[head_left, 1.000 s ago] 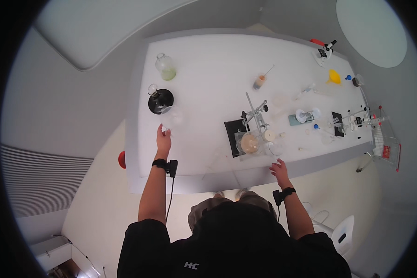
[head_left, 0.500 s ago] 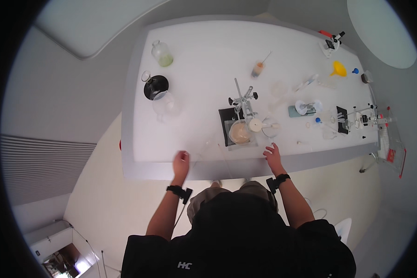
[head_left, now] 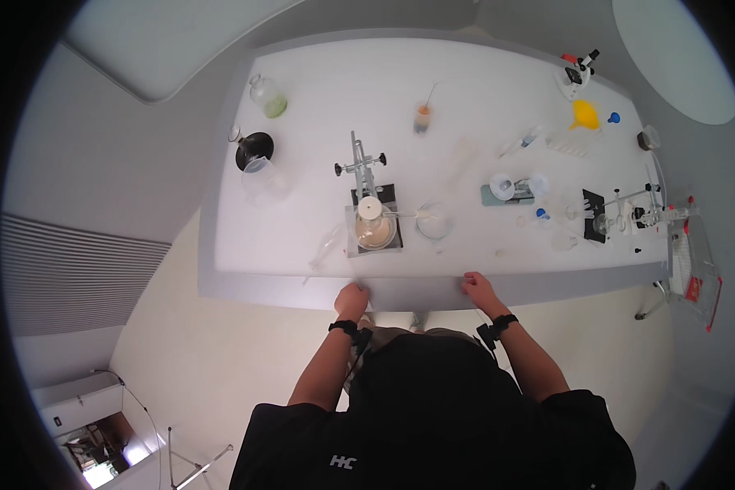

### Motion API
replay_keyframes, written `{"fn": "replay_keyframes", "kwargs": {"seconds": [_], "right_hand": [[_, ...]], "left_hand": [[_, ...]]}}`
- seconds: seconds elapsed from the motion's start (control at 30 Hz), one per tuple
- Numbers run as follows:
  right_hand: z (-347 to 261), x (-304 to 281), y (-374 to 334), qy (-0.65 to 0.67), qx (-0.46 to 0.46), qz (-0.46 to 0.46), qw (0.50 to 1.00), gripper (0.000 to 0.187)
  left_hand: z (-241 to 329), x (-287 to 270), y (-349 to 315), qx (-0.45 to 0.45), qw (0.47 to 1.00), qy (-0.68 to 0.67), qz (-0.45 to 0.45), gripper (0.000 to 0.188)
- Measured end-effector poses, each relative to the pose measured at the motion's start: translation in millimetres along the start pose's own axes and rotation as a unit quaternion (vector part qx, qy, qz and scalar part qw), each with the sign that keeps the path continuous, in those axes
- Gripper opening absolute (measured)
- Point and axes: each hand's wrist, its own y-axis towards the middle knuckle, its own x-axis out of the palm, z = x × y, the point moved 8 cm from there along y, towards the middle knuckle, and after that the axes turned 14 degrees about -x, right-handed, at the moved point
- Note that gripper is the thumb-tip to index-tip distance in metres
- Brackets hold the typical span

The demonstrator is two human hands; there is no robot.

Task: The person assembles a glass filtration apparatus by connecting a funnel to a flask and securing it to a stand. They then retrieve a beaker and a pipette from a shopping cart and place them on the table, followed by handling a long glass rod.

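Note:
My left hand (head_left: 351, 300) is closed at the table's front edge, below the stand; nothing shows in its fist. Farther right along the same edge, my right hand (head_left: 478, 289) has its fingers curled in, with nothing visible in them. Beyond them a metal clamp stand (head_left: 359, 167) on a black base holds a round flask (head_left: 373, 235) with beige contents. A pale stopper (head_left: 370, 207) tops it, and a side piece runs right toward a clear round dish (head_left: 434, 223). Left of the stand lies a clear, tube-like piece (head_left: 328, 247), hard to make out.
At left stand a bottle with green liquid (head_left: 274, 105), a black flask (head_left: 257, 149) and a clear beaker (head_left: 259, 174). An orange cup (head_left: 422, 119) holds a rod. Toward the right are a scale (head_left: 496, 196), a yellow funnel (head_left: 584, 116), a microscope (head_left: 577, 75) and another stand (head_left: 594, 216).
Both hands have drawn back to the table's front edge. My right fingers, stretched near the dish before, are now curled. The view has shifted right, so the glassware appears farther left.

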Motion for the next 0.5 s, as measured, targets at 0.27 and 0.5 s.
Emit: {"fn": "replay_keyframes", "kwargs": {"seconds": [0.27,0.5], "right_hand": [[44.8,-44.2,-30.5,0.062,0.039,0.012,0.997,0.044],[1.0,-26.1,-25.2,-0.006,0.014,-0.138,0.99,0.041]], "left_hand": [[-27.5,17.0,19.1,0.037,0.969,-0.241,-0.026,0.027],[-35.4,-4.9,-33.2,0.051,0.87,-0.487,-0.059,0.016]]}}
